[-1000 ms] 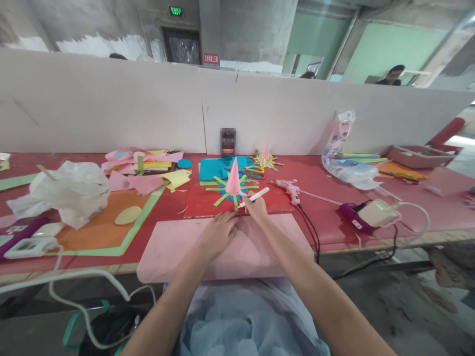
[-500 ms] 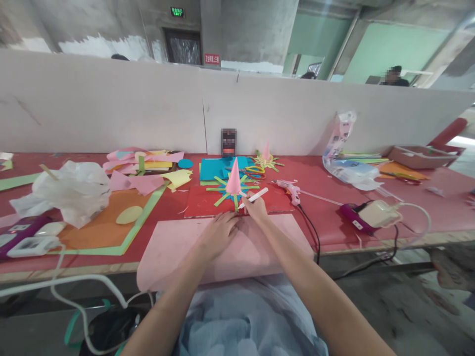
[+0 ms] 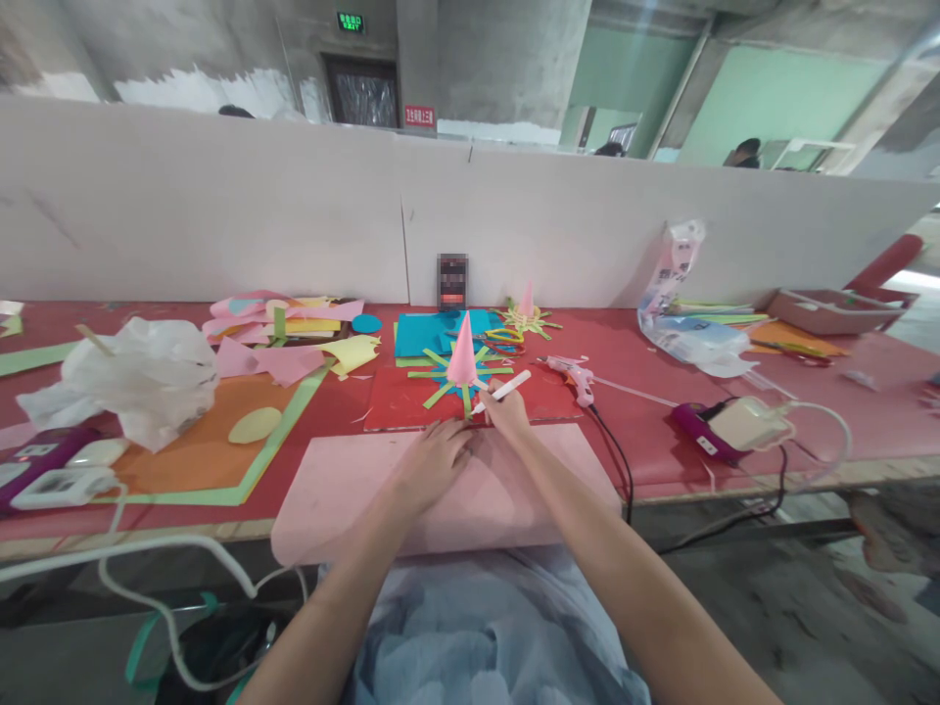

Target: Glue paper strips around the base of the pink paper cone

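Note:
A white marker pen (image 3: pixel 510 386) is in my right hand (image 3: pixel 506 415), its tip pointing down-left at the end of a light green paper strip (image 3: pixel 466 399). That strip is one of several spreading from under a pink paper cone (image 3: pixel 462 356), which stands upright on a blue paper piece (image 3: pixel 441 376). My left hand (image 3: pixel 439 452) lies with fingers stretched out by the near end of the same strip; whether the fingertips press on it I cannot tell. A red board (image 3: pixel 389 403) is beneath the cone piece, and pink paper (image 3: pixel 338 490) lies under my wrists.
Behind are scissors (image 3: pixel 503 338), blue sheets (image 3: pixel 411 336), a similar cone piece (image 3: pixel 527 305) and a phone (image 3: pixel 452 279). A pink glue gun (image 3: pixel 577 380) and power strip (image 3: pixel 705 431) are to the right. Paper scraps (image 3: pixel 275 362) and a crumpled white bag (image 3: pixel 147 377) lie left.
Both hands and the marker pen stay almost in place. Beyond the partition at the right, a person's head has shifted to the left.

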`<action>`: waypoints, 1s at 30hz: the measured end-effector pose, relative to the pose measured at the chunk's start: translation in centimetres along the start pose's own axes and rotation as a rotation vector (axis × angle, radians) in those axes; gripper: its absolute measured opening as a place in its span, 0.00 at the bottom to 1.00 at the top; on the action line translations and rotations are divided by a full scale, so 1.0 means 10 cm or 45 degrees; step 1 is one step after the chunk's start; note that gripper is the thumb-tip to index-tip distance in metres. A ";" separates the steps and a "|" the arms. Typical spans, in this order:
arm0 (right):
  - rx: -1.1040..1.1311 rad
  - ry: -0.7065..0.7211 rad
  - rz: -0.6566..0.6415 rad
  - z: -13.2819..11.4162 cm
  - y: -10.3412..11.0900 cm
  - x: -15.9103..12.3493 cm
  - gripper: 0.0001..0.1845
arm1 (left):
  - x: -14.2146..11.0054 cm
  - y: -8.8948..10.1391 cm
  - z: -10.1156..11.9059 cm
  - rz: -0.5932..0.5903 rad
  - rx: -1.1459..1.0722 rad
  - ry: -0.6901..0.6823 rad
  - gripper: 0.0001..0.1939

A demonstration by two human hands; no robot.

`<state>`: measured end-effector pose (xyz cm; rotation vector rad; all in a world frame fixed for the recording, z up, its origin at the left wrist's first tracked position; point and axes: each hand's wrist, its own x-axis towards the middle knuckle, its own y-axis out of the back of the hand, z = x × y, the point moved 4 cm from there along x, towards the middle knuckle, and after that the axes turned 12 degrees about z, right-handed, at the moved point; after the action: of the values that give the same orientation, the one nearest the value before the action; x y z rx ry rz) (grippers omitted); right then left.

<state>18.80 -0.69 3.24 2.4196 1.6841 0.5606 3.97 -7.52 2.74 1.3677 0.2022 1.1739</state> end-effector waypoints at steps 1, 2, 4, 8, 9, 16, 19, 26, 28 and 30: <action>-0.003 -0.003 -0.001 0.00 0.00 0.00 0.12 | 0.00 0.00 0.00 0.000 0.000 0.001 0.17; -0.007 -0.007 -0.002 0.00 0.00 0.00 0.11 | 0.00 -0.01 -0.01 0.002 -0.001 0.001 0.17; -0.014 -0.013 -0.003 0.00 0.00 0.00 0.11 | -0.01 -0.01 -0.01 0.011 -0.005 -0.006 0.17; -0.030 -0.021 -0.008 0.01 0.00 0.01 0.10 | 0.00 -0.01 -0.01 0.013 -0.014 -0.005 0.17; -0.033 -0.023 -0.008 0.02 0.00 0.01 0.10 | 0.00 -0.01 -0.01 0.008 -0.013 0.001 0.17; -0.031 -0.032 0.002 0.01 0.00 0.00 0.11 | -0.01 -0.02 -0.01 0.018 -0.007 -0.014 0.17; -0.024 -0.039 0.009 0.00 0.00 0.00 0.12 | -0.01 -0.01 -0.01 0.014 -0.006 -0.007 0.17; -0.006 -0.037 0.015 -0.01 0.01 0.00 0.12 | -0.01 -0.02 -0.02 0.003 -0.018 -0.003 0.17; 0.004 -0.028 0.017 -0.01 0.01 0.00 0.12 | -0.01 -0.01 -0.02 0.007 -0.026 -0.006 0.17; 0.017 -0.015 0.021 -0.01 0.01 0.00 0.13 | -0.01 0.00 -0.01 0.004 -0.029 -0.004 0.17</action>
<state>18.81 -0.77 3.34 2.4433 1.6701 0.5383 3.84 -7.54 2.70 1.3504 0.1840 1.1730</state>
